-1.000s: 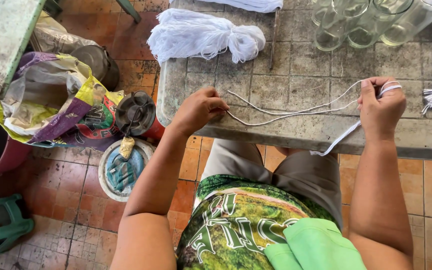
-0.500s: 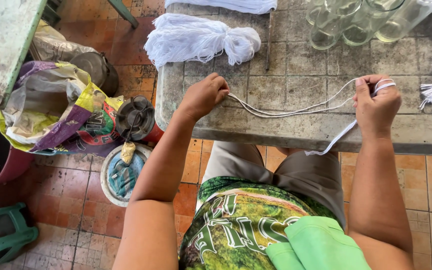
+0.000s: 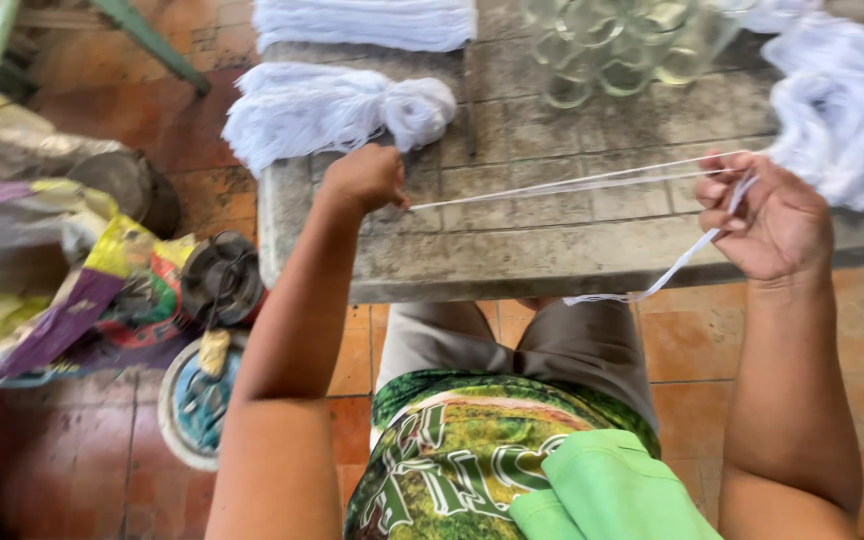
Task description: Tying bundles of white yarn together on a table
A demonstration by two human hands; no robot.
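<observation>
My left hand pinches one end of a few white strings over the tiled table top. The strings run taut to the right into my right hand, which grips them with a loose tail hanging down over the table's front edge. A tied bundle of white thread lies just beyond my left hand. Another heap of white thread lies beside my right hand.
Several clear glass cups stand at the back of the table, with a flat stack of white thread left of them. On the red tile floor at the left lie a colourful sack, a dark spool and a round lid.
The strings were slack and curved; both hands have pulled apart and they are now taut. The view has shifted closer to the table.
</observation>
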